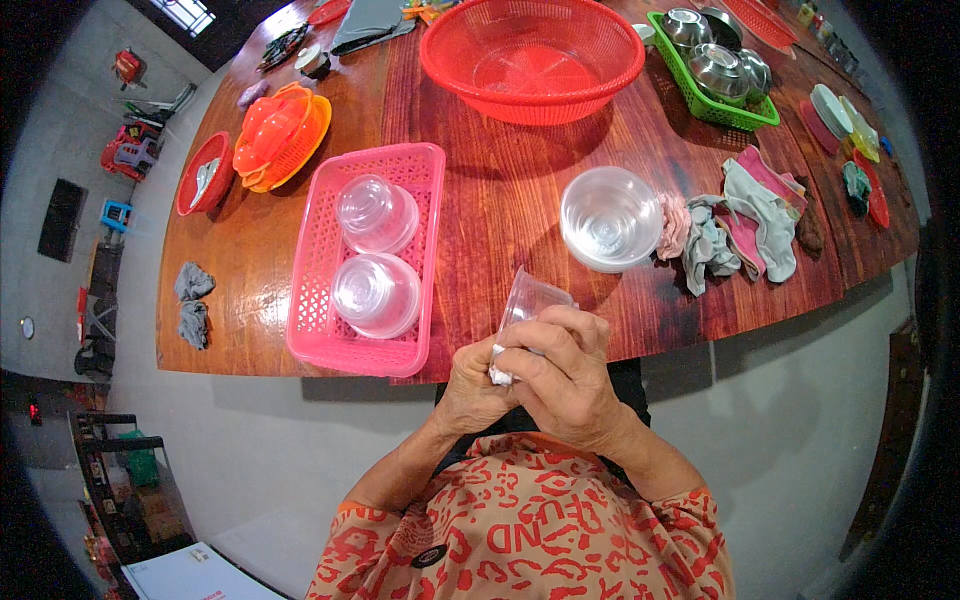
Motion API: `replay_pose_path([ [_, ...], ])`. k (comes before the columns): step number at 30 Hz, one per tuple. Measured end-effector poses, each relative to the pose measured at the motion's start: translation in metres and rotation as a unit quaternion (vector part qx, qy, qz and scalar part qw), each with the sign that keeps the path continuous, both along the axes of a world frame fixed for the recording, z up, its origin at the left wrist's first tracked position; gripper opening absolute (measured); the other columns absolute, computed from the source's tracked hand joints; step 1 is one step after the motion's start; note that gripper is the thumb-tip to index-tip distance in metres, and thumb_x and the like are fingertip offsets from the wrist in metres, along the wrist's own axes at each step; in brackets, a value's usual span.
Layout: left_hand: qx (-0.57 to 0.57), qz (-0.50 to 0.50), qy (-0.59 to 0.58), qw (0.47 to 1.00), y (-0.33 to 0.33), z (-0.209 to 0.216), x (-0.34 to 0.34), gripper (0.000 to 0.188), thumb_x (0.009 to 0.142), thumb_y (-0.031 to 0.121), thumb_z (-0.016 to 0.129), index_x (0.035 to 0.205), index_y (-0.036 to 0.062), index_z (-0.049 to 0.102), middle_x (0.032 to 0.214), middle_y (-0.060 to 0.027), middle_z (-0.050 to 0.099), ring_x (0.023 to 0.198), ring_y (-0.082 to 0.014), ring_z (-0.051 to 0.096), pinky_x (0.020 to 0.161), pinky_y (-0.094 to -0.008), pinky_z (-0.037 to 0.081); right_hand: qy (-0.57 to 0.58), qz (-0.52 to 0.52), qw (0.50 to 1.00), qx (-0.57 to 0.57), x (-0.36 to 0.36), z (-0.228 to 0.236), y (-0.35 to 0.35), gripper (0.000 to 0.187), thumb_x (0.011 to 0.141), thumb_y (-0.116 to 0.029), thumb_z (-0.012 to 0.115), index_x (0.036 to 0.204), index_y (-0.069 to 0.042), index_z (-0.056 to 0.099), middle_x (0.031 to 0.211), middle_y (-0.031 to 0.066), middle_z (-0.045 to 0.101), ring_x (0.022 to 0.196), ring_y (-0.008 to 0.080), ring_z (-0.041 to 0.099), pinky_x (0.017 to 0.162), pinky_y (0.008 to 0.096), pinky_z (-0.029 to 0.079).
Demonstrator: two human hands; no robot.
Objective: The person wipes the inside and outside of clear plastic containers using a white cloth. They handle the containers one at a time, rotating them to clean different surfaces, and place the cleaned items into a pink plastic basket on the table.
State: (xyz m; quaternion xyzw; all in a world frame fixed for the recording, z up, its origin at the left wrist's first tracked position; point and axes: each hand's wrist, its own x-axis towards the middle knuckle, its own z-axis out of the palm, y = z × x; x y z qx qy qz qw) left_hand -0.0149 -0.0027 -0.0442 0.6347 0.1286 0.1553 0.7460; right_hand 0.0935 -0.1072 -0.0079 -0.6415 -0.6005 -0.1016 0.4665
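Just off the table's near edge, a see-through plastic tub [532, 295] is tilted between my two hands. My right hand [568, 372] is closed around its side, fingers bent. Lower on the left, my left hand [475, 392] grips the tub's other side, its fingers partly hidden. A small piece of white cloth or tissue [499, 368] shows between the hands; which one holds it I cannot tell. Beyond them stands a round see-through container [612, 220]. To the left, a pink plastic basket [303, 325] holds upturned see-through tubs [376, 295].
A large red colander [530, 105] stands at the back. Crumpled cloths [760, 215] lie right of the round container. Farther right is a green basket [735, 118] with metal bowls. Orange basketware [285, 135], a red bowl [205, 175] and grey rags [193, 305] are on the left.
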Motion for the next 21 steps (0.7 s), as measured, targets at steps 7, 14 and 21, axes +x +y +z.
replay_pose_path([
  [7,-0.004,-0.032,-0.022,0.999,0.0,0.005,-0.001,0.027,0.078,0.005,0.073,0.103,0.0011,0.062,0.094,-0.0003,0.064,0.087,-0.0073,0.058,0.076,-0.0264,0.05,0.068,0.029,0.997,0.007,0.016,0.006,0.002,0.029,0.067,-0.006,0.067,0.095,-0.01,0.06,0.102,0.0034,0.056,0.094,0.0249,0.05,0.081,0.0388,0.035],
  [14,-0.012,-0.066,-0.017,0.998,0.0,0.002,-0.003,0.008,0.076,-0.001,0.072,0.074,0.0013,0.064,0.107,-0.0117,0.065,0.084,-0.0098,0.062,0.072,-0.0258,0.051,0.21,0.04,0.977,-0.004,0.033,-0.004,0.006,0.021,0.071,-0.002,0.062,0.091,-0.007,0.059,0.096,0.0073,0.057,0.091,0.0256,0.051,0.083,0.0391,0.036],
  [21,0.033,-0.102,-0.09,0.99,0.002,0.004,0.0,0.012,0.074,-0.002,0.073,0.072,0.0022,0.062,0.126,-0.0192,0.056,0.088,-0.0103,0.06,0.074,-0.0254,0.051,0.355,0.142,0.924,-0.027,0.058,-0.01,0.005,0.014,0.082,-0.002,0.059,0.095,0.0,0.058,0.1,0.0096,0.058,0.096,0.0205,0.056,0.085,0.0327,0.044],
])
